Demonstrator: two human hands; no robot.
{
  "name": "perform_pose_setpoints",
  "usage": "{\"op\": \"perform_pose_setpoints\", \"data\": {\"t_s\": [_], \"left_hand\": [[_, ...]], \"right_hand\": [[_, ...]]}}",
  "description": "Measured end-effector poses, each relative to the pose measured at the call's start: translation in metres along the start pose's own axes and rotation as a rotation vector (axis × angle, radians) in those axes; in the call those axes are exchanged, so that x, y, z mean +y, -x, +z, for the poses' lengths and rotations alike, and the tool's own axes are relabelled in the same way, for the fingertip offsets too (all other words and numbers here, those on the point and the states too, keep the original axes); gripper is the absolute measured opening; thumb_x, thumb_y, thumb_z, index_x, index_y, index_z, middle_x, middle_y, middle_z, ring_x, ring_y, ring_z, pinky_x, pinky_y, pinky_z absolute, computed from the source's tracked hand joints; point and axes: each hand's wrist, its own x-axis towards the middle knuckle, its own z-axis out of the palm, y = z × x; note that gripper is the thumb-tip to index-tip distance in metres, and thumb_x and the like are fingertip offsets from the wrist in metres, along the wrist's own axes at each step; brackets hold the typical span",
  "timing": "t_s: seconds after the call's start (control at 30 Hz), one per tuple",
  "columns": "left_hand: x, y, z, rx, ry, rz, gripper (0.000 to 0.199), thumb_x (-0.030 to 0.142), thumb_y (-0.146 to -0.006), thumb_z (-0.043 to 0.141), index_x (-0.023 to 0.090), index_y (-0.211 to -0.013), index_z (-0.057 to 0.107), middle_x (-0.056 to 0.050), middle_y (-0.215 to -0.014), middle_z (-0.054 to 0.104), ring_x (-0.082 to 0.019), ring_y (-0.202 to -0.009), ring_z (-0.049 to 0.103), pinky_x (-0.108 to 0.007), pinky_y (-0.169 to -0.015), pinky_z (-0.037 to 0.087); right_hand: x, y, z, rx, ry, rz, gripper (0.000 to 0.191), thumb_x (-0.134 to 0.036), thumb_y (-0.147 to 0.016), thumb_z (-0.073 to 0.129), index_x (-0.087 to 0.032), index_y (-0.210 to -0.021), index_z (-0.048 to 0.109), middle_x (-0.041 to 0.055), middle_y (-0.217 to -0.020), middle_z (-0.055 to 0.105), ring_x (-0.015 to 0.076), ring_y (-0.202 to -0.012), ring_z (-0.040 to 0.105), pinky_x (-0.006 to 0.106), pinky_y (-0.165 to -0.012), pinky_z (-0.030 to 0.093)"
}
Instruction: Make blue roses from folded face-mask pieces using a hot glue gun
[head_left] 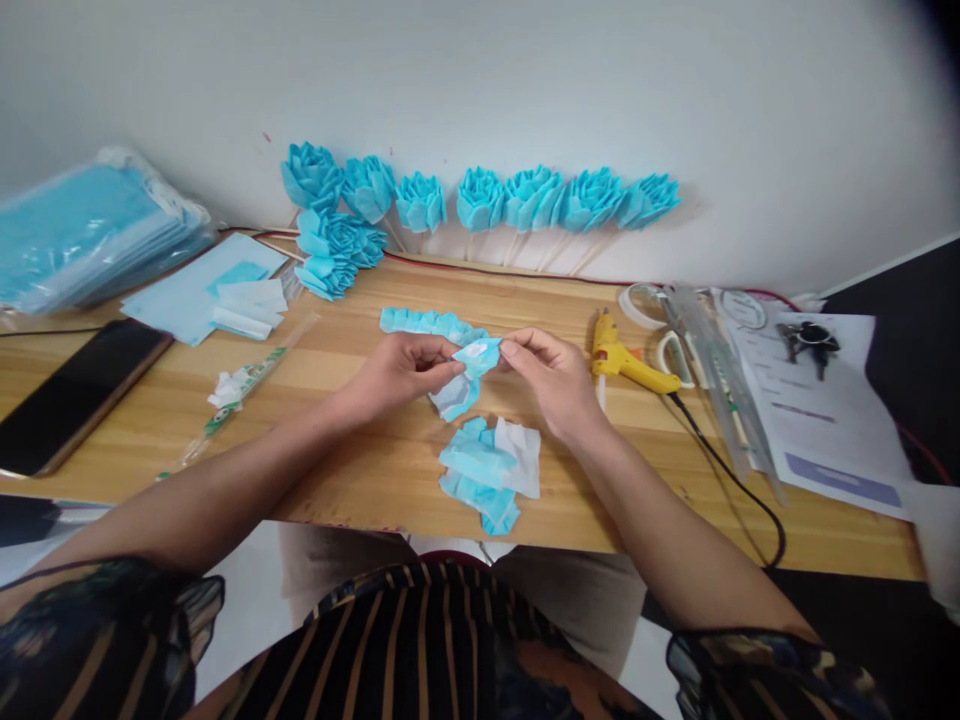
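Between my two hands, over the middle of the table, is a small folded piece of blue fabric (480, 352) with a white underside. My left hand (401, 375) pinches its left edge between thumb and fingers. At its right corner my right hand (551, 375) grips it the same way. Just beyond my hands lies a row of blue petals (431, 322). Another blue and white scrap (457, 400) hangs or lies directly beneath the held piece; I cannot tell which. Nearer my body is a loose pile of blue and white pieces (487, 465).
Blue flowers on sticks (532, 198) lean along the wall. On the right are a yellow glue gun (630, 360) with its cord, rolls of tape (643, 305), and keys (810, 342) on papers (817, 410). On the left are a phone (67, 395) and bagged blue sheets (90, 235).
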Motion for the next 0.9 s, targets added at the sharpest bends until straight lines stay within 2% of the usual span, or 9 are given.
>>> {"op": "perform_pose_setpoints", "data": {"t_s": [0.3, 0.5, 0.67, 0.77, 0.9], "left_hand": [[0.001, -0.002, -0.003, 0.037, -0.009, 0.014, 0.027, 0.038, -0.083, 0.065, 0.014, -0.071, 0.06, 0.003, -0.056, 0.053, -0.008, -0.052, 0.046, -0.021, -0.052, 0.036], [-0.003, -0.001, -0.002, 0.026, -0.054, 0.022, 0.026, 0.038, -0.083, 0.065, 0.013, -0.076, 0.063, 0.001, -0.062, 0.056, -0.009, -0.056, 0.047, -0.02, -0.052, 0.036], [-0.012, 0.0, 0.0, -0.001, -0.12, 0.078, 0.021, 0.034, -0.085, 0.064, 0.014, -0.078, 0.065, 0.003, -0.061, 0.052, -0.007, -0.054, 0.043, -0.019, -0.05, 0.031], [-0.011, 0.002, 0.001, -0.024, -0.137, 0.079, 0.023, 0.035, -0.088, 0.062, 0.014, -0.078, 0.065, 0.003, -0.059, 0.051, -0.007, -0.052, 0.043, -0.019, -0.049, 0.031], [-0.006, 0.002, 0.002, -0.032, -0.121, 0.072, 0.028, 0.039, -0.089, 0.06, 0.013, -0.079, 0.067, -0.001, -0.065, 0.06, -0.009, -0.058, 0.051, -0.02, -0.054, 0.039]], "right_hand": [[0.001, -0.001, -0.002, 0.01, 0.033, -0.014, 0.025, -0.045, -0.083, 0.069, -0.02, -0.082, 0.072, -0.0007, -0.074, 0.067, 0.0125, -0.071, 0.06, 0.027, -0.071, 0.049], [-0.005, 0.001, -0.003, -0.093, 0.048, -0.041, 0.029, -0.045, -0.088, 0.064, -0.025, -0.106, 0.073, 0.0018, -0.103, 0.074, 0.0155, -0.091, 0.066, 0.031, -0.086, 0.051], [-0.007, 0.003, 0.001, -0.187, 0.099, -0.033, 0.026, -0.044, -0.088, 0.063, -0.023, -0.096, 0.074, 0.0003, -0.089, 0.072, 0.0145, -0.083, 0.064, 0.028, -0.077, 0.049], [-0.006, 0.003, 0.003, -0.18, 0.115, -0.043, 0.023, -0.043, -0.086, 0.064, -0.021, -0.087, 0.073, -0.0007, -0.081, 0.071, 0.0135, -0.075, 0.062, 0.027, -0.072, 0.048], [-0.004, 0.001, 0.001, -0.149, 0.157, -0.043, 0.021, -0.04, -0.084, 0.065, -0.02, -0.083, 0.071, -0.001, -0.076, 0.069, 0.0127, -0.069, 0.059, 0.026, -0.067, 0.046]]}}
